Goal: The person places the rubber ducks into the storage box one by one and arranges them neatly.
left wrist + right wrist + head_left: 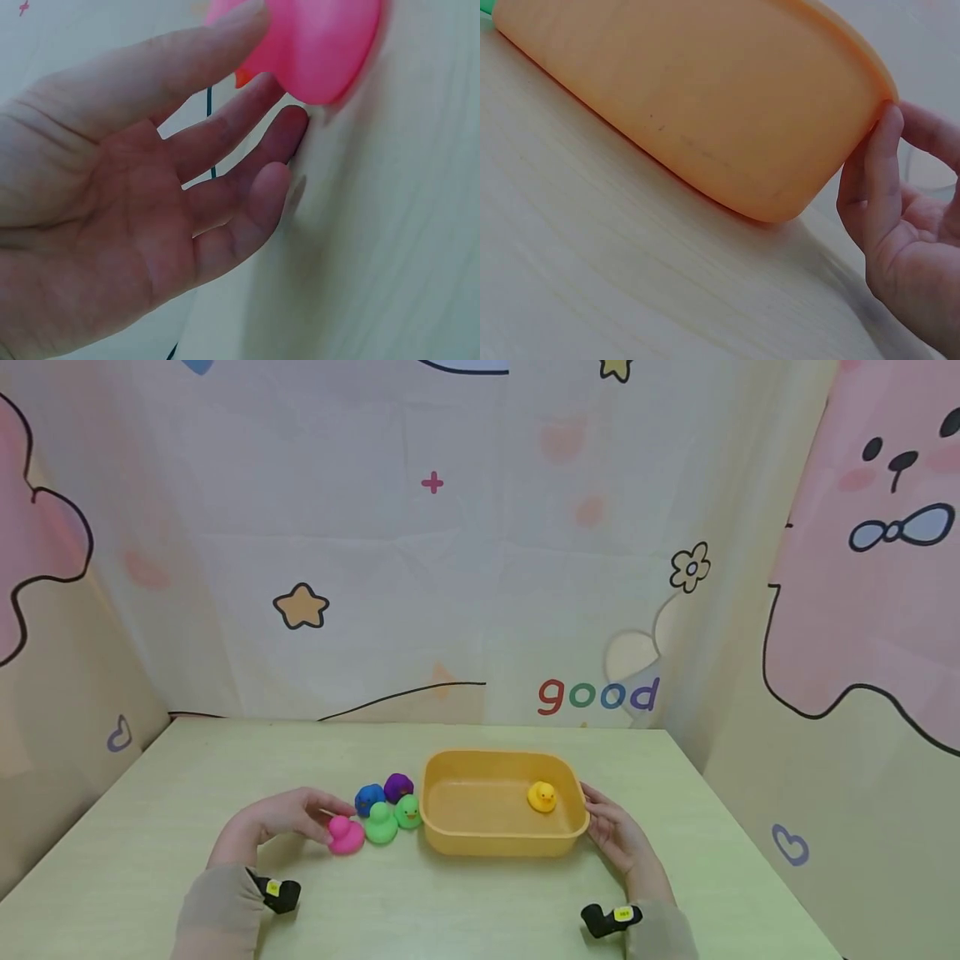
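Observation:
A pink rubber duck [346, 836] is held at the left of a small cluster of ducks, with my left hand [288, 816] pinching it. In the left wrist view, the thumb lies against the pink duck [330, 45] while the lower fingers curve loosely below it. My right hand [618, 832] touches the right end of a yellow-orange plastic basin [480, 843], fingers outside its wall. Fingertips meet the basin's rim in the right wrist view. Inside the basin, toward its right, sits a yellow rubber duck [542, 797].
Between the left hand and the basin stand a blue duck [369, 799], a purple duck [398, 787], a light green duck [381, 824] and another green duck [408, 812]. They rest on a pale wooden table [420, 910]. A printed curtain [360, 527] hangs behind it.

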`<state>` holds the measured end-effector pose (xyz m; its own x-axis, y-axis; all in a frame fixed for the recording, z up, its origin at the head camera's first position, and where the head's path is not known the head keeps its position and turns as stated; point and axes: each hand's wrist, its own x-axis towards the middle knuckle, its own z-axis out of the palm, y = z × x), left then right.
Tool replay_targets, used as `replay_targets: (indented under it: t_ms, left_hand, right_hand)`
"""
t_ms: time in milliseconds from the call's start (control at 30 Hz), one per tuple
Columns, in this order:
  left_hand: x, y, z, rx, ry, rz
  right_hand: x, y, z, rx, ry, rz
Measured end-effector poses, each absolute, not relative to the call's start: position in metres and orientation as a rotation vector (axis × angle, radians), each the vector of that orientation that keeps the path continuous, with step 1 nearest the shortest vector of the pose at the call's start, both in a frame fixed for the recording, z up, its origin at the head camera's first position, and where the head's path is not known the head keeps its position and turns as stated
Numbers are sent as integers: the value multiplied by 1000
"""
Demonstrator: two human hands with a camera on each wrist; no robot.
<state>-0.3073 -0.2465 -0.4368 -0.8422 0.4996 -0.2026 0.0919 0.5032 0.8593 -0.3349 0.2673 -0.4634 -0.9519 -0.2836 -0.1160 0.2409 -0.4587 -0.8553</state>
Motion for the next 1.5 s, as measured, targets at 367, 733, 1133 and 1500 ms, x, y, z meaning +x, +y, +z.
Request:
replay_targets:
  t_ms: [367, 733, 1133, 1500]
  left_hand:
    - [-308, -248, -441, 561, 2333, 1276]
    - [-302, -256, -433, 423, 2420, 1286]
    - [-302, -257, -431, 187, 2530, 1362]
    - [-305, -244, -429, 1, 2563, 1366]
  right_hand:
    - [-334, 266, -463, -41, 1405, -2448]
    - [-333, 266, -462, -19, 1408, -2453]
    - [-332, 265, -460, -64, 1415, -2445]
    - [-334, 266, -463, -34, 1430, -2446]
